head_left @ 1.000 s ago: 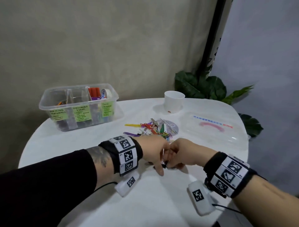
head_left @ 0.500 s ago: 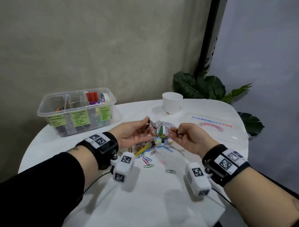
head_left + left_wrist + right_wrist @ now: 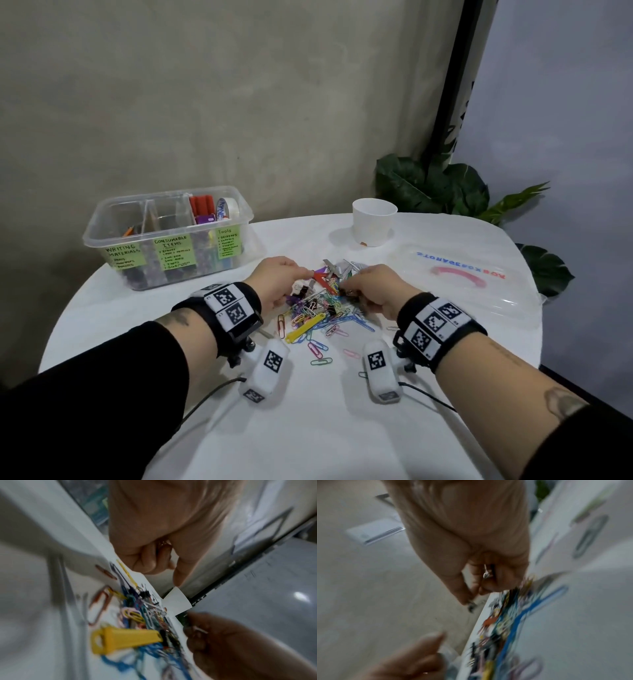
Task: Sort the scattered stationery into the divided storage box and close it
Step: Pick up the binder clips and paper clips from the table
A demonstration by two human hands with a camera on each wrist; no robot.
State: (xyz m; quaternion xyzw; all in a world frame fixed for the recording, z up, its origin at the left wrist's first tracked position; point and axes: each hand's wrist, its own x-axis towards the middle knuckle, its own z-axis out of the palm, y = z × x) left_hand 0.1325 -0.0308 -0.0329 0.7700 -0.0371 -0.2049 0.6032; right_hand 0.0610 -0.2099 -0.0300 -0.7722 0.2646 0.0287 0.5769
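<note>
Head view: left hand [image 3: 275,279], right hand [image 3: 371,286] curled over clip pile [image 3: 318,315]; grip contents unclear

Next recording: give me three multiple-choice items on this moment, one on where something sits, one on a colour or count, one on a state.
1. Where does the white cup stand?
A. inside the storage box
B. on the table beyond the clip pile
C. on the box lid

2. How many green labels are on the storage box front?
A. one
B. three
C. five

3. What state is the storage box in?
A. open, lid lying apart on the table
B. closed with lid on
C. tipped on its side

Answers:
1 B: the cup stands on the white table behind the paper clip pile.
2 B: three labels show, reading Writing Materials, Consumable Items and Tools.
3 A: the box top is open and the clear lid lies flat to the right.
</note>
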